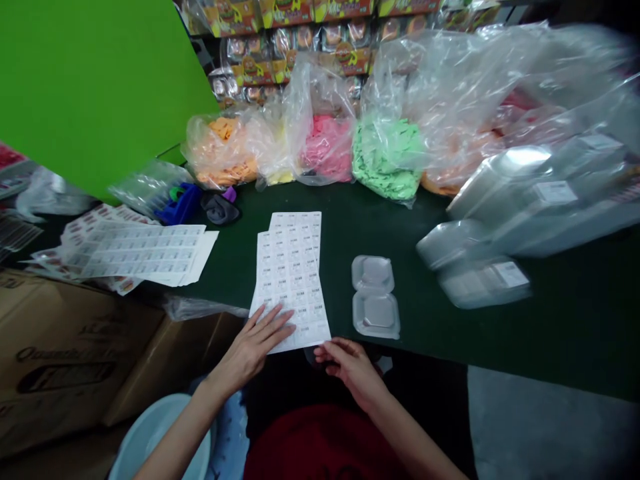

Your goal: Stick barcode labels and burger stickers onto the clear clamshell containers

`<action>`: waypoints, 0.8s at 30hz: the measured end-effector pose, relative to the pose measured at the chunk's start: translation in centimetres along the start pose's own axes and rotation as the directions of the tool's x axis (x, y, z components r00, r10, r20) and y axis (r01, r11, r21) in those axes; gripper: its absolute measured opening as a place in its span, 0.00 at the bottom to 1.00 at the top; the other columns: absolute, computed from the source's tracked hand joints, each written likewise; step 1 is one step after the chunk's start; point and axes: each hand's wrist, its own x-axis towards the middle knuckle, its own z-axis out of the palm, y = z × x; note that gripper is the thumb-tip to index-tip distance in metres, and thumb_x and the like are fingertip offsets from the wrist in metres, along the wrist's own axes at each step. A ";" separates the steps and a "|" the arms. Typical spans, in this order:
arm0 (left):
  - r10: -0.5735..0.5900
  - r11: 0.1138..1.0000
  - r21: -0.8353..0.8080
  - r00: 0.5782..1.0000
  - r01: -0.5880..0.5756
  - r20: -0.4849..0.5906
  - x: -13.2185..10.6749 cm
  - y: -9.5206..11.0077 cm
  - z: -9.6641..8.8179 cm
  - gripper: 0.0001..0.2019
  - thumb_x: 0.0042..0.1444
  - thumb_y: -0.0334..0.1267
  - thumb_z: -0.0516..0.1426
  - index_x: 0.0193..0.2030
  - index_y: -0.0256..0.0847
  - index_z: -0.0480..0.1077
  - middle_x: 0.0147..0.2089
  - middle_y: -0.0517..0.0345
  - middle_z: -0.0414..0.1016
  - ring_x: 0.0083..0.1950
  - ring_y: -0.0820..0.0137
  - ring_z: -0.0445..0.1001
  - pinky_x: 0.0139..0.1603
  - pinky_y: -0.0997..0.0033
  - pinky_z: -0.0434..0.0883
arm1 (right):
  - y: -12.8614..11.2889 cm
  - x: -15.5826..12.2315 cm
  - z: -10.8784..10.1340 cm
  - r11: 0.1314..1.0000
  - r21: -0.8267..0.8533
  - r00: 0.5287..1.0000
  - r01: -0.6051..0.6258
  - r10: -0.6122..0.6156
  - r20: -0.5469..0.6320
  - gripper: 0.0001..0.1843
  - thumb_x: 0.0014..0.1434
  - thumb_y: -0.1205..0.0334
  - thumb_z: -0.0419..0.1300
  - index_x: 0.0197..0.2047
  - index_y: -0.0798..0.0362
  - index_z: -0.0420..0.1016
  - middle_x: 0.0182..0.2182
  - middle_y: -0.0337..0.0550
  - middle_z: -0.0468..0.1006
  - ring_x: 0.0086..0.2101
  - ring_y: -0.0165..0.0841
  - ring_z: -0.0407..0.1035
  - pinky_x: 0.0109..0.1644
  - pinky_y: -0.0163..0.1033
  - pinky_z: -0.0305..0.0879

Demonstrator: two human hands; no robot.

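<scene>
Two overlapping white sheets of printed labels (291,277) lie on the dark green table in front of me. My left hand (256,343) rests flat on the top sheet's lower left part, fingers stretched out. At that sheet's lower right corner, my right hand (353,367) pinches the edge between thumb and forefinger. Just to the right of the sheets is an opened clear plastic clamshell box (375,313), its two halves spread on the table.
Closed clear boxes with white labels (485,283) are stacked at the right. Bags of orange, pink and green pieces (387,157) line the back. More printed sheets (145,253) and a blue tape dispenser (183,205) lie left. Cardboard boxes (65,360) stand below.
</scene>
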 end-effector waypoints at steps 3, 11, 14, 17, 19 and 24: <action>-0.034 0.999 0.008 0.999 0.034 0.019 0.7 1.0 -0.4 0.35 0.69 0.39 0.60 0.80 0.47 0.56 0.81 0.44 0.58 0.84 0.48 0.50 0.80 0.30 0.53 | 0.2 0.2 0.8 1.000 0.003 0.999 0.028 -0.028 -0.044 0.30 0.35 0.39 0.83 0.31 0.54 0.82 0.30 0.49 0.87 0.31 0.37 0.79 0.30 0.34 0.64; -0.139 0.981 -0.162 0.966 0.105 -0.218 4.7 8.1 0.1 0.11 0.75 0.32 0.53 0.51 0.42 0.77 0.45 0.49 0.82 0.44 0.63 0.80 0.45 0.62 0.80 | 0.0 -0.9 0.8 0.940 -0.256 0.974 0.228 -0.225 0.041 0.22 0.54 0.41 0.73 0.33 0.54 0.87 0.28 0.46 0.85 0.29 0.36 0.74 0.31 0.37 0.65; -0.070 0.995 -0.085 0.979 0.055 -0.191 5.8 8.5 0.4 0.11 0.75 0.32 0.52 0.47 0.39 0.77 0.41 0.50 0.81 0.39 0.63 0.78 0.39 0.62 0.78 | -0.3 -1.0 0.7 0.841 -0.412 0.936 0.351 -0.324 0.136 0.17 0.63 0.49 0.66 0.34 0.53 0.87 0.27 0.41 0.80 0.28 0.34 0.69 0.34 0.38 0.65; 0.000 1.000 0.004 0.985 0.001 -0.170 6.2 8.0 0.5 0.11 0.73 0.32 0.52 0.42 0.38 0.76 0.36 0.51 0.78 0.35 0.62 0.76 0.36 0.61 0.76 | -0.7 -1.2 0.6 0.734 -0.507 0.891 0.451 -0.406 0.203 0.15 0.66 0.57 0.61 0.34 0.54 0.86 0.29 0.41 0.79 0.31 0.34 0.69 0.38 0.38 0.65; 0.019 1.000 0.023 0.987 -0.015 -0.157 6.4 7.6 0.6 0.11 0.72 0.32 0.53 0.39 0.38 0.75 0.34 0.52 0.77 0.33 0.62 0.75 0.34 0.61 0.75 | -0.8 -1.3 0.6 0.709 -0.531 0.883 0.464 -0.420 0.211 0.15 0.66 0.58 0.61 0.34 0.54 0.86 0.30 0.41 0.79 0.32 0.34 0.69 0.39 0.38 0.65; -0.251 0.945 -0.265 0.944 0.191 -0.213 6.9 7.3 1.1 0.09 0.71 0.32 0.54 0.38 0.40 0.73 0.34 0.56 0.78 0.34 0.67 0.77 0.35 0.69 0.74 | -0.5 -0.7 0.8 0.822 -0.442 0.932 0.360 -0.339 0.128 0.18 0.64 0.49 0.63 0.35 0.54 0.87 0.26 0.42 0.80 0.27 0.34 0.70 0.32 0.37 0.65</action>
